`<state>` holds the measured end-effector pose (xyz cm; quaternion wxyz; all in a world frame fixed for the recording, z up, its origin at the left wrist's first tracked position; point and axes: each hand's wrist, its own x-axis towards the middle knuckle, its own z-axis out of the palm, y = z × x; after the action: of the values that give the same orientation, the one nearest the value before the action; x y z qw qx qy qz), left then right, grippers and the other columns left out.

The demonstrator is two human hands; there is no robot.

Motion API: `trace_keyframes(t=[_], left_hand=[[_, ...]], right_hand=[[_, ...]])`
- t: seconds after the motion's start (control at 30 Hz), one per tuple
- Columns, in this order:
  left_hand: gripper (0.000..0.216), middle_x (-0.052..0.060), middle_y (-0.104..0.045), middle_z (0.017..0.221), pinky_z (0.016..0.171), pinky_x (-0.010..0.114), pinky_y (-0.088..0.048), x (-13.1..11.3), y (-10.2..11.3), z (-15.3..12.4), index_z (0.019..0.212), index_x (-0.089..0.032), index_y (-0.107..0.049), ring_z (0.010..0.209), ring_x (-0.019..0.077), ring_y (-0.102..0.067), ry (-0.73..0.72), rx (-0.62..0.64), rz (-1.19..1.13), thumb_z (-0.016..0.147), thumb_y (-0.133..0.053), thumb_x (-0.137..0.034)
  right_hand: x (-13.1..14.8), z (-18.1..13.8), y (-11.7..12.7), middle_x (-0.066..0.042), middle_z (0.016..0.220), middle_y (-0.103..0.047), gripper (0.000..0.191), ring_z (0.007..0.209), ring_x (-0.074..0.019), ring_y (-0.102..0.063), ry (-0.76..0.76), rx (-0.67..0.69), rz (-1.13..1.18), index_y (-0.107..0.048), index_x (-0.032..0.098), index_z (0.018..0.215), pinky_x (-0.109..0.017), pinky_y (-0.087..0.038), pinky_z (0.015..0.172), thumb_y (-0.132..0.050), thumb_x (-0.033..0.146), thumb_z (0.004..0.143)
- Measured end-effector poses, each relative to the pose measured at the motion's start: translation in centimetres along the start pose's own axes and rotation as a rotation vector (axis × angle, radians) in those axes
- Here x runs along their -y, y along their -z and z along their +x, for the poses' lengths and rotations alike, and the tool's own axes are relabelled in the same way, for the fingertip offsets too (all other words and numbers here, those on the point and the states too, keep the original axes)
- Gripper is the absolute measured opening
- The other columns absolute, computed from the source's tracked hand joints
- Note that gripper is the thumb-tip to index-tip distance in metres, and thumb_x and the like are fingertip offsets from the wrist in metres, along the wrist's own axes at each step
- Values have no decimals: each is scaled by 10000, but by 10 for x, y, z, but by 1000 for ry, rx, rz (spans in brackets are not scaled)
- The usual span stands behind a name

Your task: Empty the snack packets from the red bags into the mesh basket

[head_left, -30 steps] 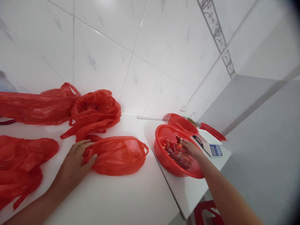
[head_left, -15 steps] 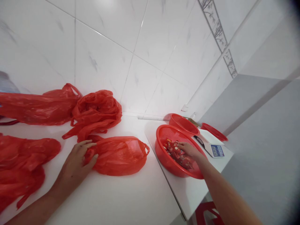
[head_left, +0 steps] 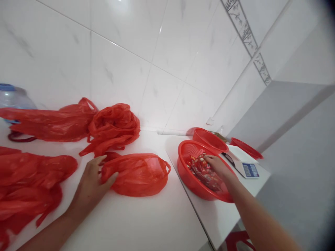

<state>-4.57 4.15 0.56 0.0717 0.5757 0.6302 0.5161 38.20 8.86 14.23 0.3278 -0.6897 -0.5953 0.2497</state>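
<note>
Left hand (head_left: 91,177) is closed on the gathered end of a red bag (head_left: 138,174), which is laid flat on the white table (head_left: 146,223). Right hand (head_left: 218,165) is sunk among red packets (head_left: 202,171) in a red basket (head_left: 187,177); whether any is held cannot be told. More bags (head_left: 112,127) are heaped behind, and a scale (head_left: 246,166) is set beyond the basket. Both hands are kept where they were a second ago. The bag's length runs left to right, with its handle turned toward the basket.

Spare red bags (head_left: 112,127) by wall, scale (head_left: 244,166) beside rear basket (head_left: 209,139) (water jug (head_left: 13,99) far left).
</note>
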Motion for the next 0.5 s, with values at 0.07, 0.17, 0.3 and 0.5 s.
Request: trace_keyframes(t=[0.07, 0.17, 0.3, 0.5], left_hand=[[738, 103, -458, 1257, 830, 455, -522, -4, 1, -1, 1328, -225, -365, 1008, 271, -549, 66, -40, -44, 702, -630, -512], [759, 96, -479, 1162, 748, 422, -540, -12, 5, -2, 1324, -217, -370, 951, 258, -556, 116, -71, -63, 683, -644, -518], [677, 49, -505, 997, 691, 379, -530, -19, 9, -3, 1292, -212, -399, 849, 217, -553, 167, -43, -67, 716, -621, -489], [489, 2, -552, 903, 657, 305, -496, -19, 11, -7, 1236, -255, -437, 765, 164, -561, 135, 10, -140, 796, -549, -437]], right_hand=[[13, -1, -3, 9, 647, -576, 234, 537, -128, -521, 25, 25, 116, -487, 210, 694, -243, -429, 502, -519, 433, 759], [46, -12, -17, -6, 728, -628, 243, 607, -149, -574, 112, 75, 264, -529, 210, 762, -253, -460, 552, -528, 453, 778], [99, -38, -59, -22, 777, -658, 182, 671, -150, -592, 394, 175, 148, -625, 196, 818, -236, -452, 591, -543, 353, 777], [127, -45, -152, 24, 660, -636, 161, 568, -114, -538, 677, 337, -407, -671, 246, 843, -213, -341, 523, -512, 263, 819]])
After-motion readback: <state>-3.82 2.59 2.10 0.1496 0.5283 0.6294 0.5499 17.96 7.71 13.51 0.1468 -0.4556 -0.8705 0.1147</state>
